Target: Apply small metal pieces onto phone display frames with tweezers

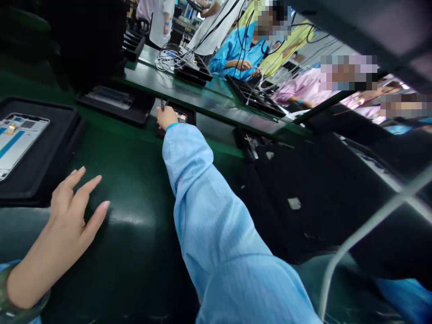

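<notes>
My left hand (72, 220) hovers over the green tabletop (135, 252) with its fingers spread, holding nothing. Left of it lies a black tray (57, 148) with a silver-white tablet-like panel (25, 135) on it, which bears a blue strip and a small orange piece. My right hand (167, 118) reaches to the far side of the table, fingers closed round a thin dark tool (162, 104) whose kind is too small to make out. Just beside that hand sits a small black tray (189, 114) with electronic parts, partly hidden by the hand.
Another black tray (138, 110) with a flat panel stands at the back left. A raised green ledge (216, 105) runs behind, carrying cables (168, 58) and black trays. Dark stacked trays (317, 193) fill the right, with a pale cable (357, 225) in front. Several people work beyond.
</notes>
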A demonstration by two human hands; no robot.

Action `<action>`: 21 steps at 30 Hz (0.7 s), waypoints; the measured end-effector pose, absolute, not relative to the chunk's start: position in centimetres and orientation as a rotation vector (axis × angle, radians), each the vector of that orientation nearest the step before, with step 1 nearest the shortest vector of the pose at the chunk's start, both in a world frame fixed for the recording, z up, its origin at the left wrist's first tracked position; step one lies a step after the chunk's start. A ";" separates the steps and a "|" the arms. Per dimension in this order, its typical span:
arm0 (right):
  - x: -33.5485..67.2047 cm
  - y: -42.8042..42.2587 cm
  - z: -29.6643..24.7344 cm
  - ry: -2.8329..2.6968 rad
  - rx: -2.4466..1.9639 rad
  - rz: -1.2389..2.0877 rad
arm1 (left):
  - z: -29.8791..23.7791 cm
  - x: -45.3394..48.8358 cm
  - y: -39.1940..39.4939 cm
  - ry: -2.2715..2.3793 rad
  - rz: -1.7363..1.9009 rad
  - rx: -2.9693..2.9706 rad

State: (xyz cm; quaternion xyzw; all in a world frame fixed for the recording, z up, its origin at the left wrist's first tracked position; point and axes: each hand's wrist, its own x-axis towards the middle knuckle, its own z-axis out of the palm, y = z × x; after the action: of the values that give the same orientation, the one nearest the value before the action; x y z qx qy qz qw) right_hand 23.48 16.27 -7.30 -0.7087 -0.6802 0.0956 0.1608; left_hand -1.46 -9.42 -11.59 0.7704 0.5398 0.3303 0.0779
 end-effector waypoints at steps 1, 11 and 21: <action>23.9 16.1 -7.2 -1.970 -2.058 0.264 | -11.8 -1.5 -9.4 1.613 0.985 2.321; 31.4 7.9 -9.0 -2.372 -2.201 0.087 | -13.1 -1.0 -10.1 1.447 0.816 2.503; 26.8 -6.3 -4.9 -2.873 -1.605 0.291 | -12.9 -1.6 -9.2 1.523 0.820 2.451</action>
State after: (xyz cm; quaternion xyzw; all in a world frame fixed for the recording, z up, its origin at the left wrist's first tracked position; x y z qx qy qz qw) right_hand 26.81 -6.30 -4.87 -0.4842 -0.8668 0.0878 -0.0810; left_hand -1.62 -9.22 -12.87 0.8150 0.5063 0.2727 0.0707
